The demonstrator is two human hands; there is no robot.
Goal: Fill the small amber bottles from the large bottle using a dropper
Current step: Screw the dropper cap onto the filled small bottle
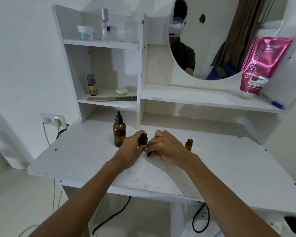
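Observation:
The large amber bottle (119,133) with a black dropper cap stands upright on the white table (229,161), left of my hands. My left hand (132,147) grips a small amber bottle (143,139) with its cap off. My right hand (166,146) is curled just to its right, holding a small black cap (149,153) at the fingertips near the tabletop. A second small amber bottle (189,144), uncapped, stands upright to the right of my right hand.
Shelves rise behind the table with a comb (112,98), a spray can (92,85), a clear bottle (106,26), a jar (85,32) and a pink tube (261,65). A round mirror (220,40) hangs behind. A wall socket (53,120) sits at left; cables hang under the table.

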